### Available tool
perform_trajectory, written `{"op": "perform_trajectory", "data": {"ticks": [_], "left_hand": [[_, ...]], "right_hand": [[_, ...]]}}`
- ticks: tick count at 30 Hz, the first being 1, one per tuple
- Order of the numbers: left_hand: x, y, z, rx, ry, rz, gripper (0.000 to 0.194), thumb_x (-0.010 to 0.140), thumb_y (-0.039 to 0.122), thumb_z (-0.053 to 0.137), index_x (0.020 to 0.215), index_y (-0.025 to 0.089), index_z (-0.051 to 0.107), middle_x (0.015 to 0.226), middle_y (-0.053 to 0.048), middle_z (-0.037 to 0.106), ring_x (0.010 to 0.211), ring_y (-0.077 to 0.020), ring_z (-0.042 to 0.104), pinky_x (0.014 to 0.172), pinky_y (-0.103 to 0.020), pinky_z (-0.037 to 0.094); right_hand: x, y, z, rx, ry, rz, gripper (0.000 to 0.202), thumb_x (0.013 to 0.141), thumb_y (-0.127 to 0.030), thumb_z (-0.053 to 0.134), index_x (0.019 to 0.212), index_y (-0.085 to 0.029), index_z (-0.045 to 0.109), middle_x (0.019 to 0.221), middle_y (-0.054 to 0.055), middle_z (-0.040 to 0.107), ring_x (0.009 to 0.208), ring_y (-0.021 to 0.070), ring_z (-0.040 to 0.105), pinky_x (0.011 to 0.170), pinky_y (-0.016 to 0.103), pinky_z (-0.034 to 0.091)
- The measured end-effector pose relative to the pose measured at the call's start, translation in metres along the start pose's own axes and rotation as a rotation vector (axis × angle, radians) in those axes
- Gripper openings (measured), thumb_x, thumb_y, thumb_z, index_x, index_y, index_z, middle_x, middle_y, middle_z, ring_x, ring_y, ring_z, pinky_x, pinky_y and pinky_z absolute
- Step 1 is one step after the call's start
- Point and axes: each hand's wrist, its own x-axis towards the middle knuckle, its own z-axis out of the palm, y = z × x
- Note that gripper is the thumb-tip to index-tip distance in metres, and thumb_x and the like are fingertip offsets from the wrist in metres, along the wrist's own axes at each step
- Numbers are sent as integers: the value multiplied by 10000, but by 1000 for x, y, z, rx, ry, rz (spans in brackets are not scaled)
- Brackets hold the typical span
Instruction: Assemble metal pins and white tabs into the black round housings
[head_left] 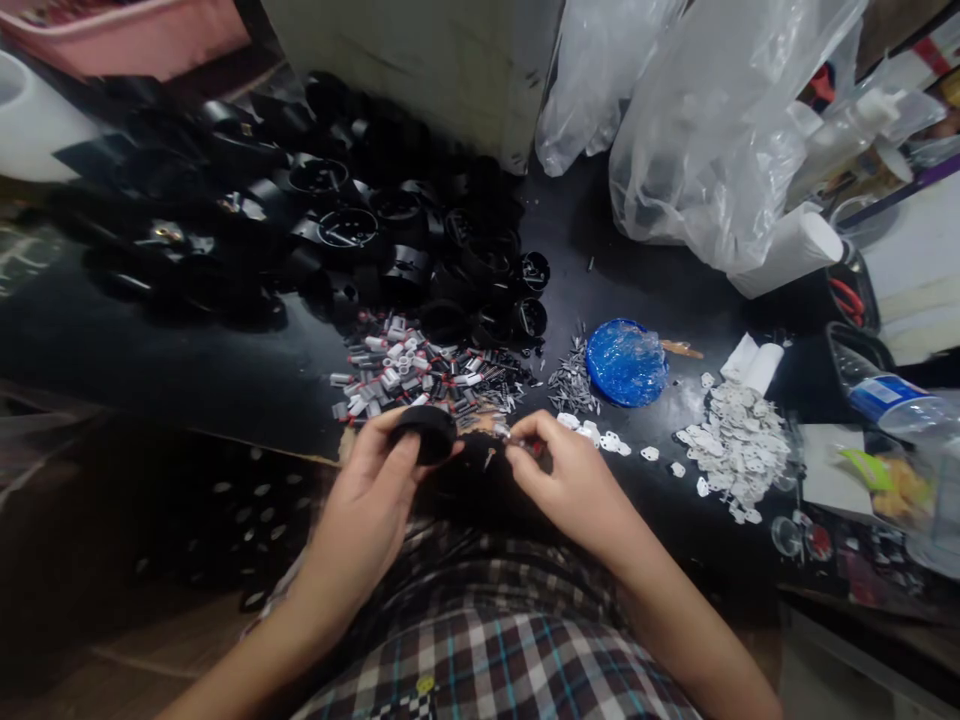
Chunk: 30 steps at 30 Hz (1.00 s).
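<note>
My left hand [379, 485] is closed around a black, round, cup-like plastic part [429, 432], its thumb at the rim and the opening tilted up. To the right of it, my right hand [562, 465] pinches something small between thumb and fingertips. A silvery and reddish bit shows there, too small to name. Just beyond the hands lies a heap of small grey-and-red cylindrical parts [397, 365]. Near my right hand is a short row of flat white pieces [592, 432]. A blue lid [626, 385] with clear, gel-like stuff sits farther out, beside a pile of small grey pointed pieces [576, 380].
Many black round parts [349, 228] crowd the back left. A pile of flat white pieces [742, 450] lies at the right, near a plastic bottle [900, 400]. Clear plastic bags [705, 130] hang at the back right. A pink basin [142, 45] stands far left.
</note>
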Motion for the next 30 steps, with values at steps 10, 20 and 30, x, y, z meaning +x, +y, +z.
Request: {"op": "perform_trajectory", "data": {"ticks": [10, 20, 30], "left_hand": [[1, -4, 9, -232, -55, -220, 176, 866, 305, 673, 1038, 272, 687, 1080, 10, 694, 974, -149, 659, 862, -244, 588], [-5, 4, 22, -319, -94, -303, 267, 821, 340, 725, 1077, 274, 683, 1130, -17, 711, 1043, -186, 664, 904, -288, 555], [25, 37, -9, -452, 30, -88, 260, 872, 283, 659, 1106, 174, 626, 1119, -136, 727, 1033, -256, 706, 994, -440, 516]], "right_hand": [[30, 10, 15, -835, 174, -137, 146, 939, -235, 491, 881, -184, 615, 891, 50, 693, 792, 212, 633, 746, 368, 324], [15, 16, 20, -517, 300, -336, 53, 856, -180, 607, 816, -212, 621, 795, -3, 679, 726, 185, 552, 730, 311, 347], [31, 7, 25, -310, 350, -581, 132, 935, -310, 535, 971, -297, 661, 859, -29, 718, 739, 169, 637, 676, 271, 489]]}}
